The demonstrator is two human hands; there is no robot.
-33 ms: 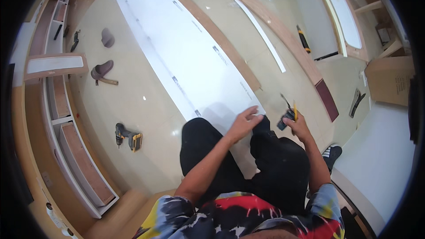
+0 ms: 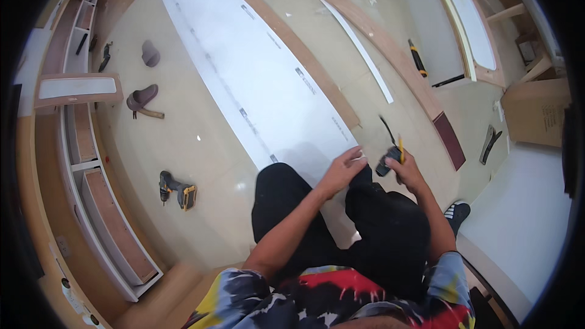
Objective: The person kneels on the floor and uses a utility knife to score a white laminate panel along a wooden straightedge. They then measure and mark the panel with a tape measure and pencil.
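A dark tool (image 2: 389,161), boxy and fitted with a strap (image 2: 389,131), is held in the right hand (image 2: 411,172), whose grip is closed around it; a yellow pencil (image 2: 400,145) is kept upright in the same grip, just beside the tool. Both are held above the floor (image 2: 213,231), to the right of the near end of a long white panel (image 2: 244,67). The left hand (image 2: 342,173) is placed over the panel's right edge near that end, with the fingers bent; whether anything is pinched in its grip, or whether the panel is touched, cannot be told. The panel is laid on the floor, its far end pointed to the upper left, and its near end is partly covered by the black trousers (image 2: 390,216). Along its right side a brown board (image 2: 304,58) is seen. Farther right, a thin white strip (image 2: 365,58) is laid beside a long wooden plank (image 2: 396,61), by whose end a dark red piece (image 2: 450,140) is seen. A yellow-and-black tool (image 2: 417,59) is set near the plank. On the left, a drill (image 2: 177,191) is left on the floor, and a hammer (image 2: 149,113) is found against a slipper (image 2: 144,95).
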